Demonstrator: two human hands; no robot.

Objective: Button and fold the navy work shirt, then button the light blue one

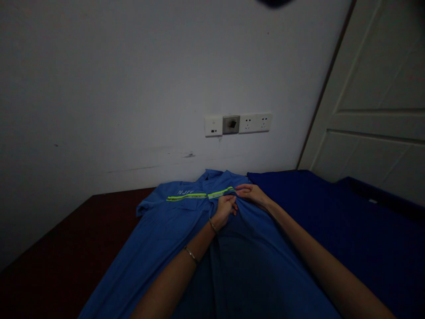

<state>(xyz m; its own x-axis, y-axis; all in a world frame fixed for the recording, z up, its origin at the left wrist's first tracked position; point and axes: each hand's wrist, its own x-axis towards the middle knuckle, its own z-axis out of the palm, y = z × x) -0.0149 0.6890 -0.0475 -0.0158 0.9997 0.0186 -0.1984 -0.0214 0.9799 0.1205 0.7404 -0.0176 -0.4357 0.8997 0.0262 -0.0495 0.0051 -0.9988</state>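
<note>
A blue work shirt [186,230] with a collar, a short sleeve and a yellow-green reflective stripe lies spread out, collar toward the wall. White letters show above the stripe on its left part. My left hand [225,210], with two bangles on the wrist and forearm, has its fingers closed on the cloth just below the right end of the stripe. Beside it, my right hand [250,193] pinches the chest cloth at the stripe's end. Exactly which fold or edge the fingertips hold is too small and dark to make out.
The shirt lies on a dark red-brown surface [99,230], with a dark blue cloth [332,221] to the right. Behind stands a white wall [133,88] with sockets [255,123] and a grey switch plate [231,125]. A white panelled door [372,115] is at right.
</note>
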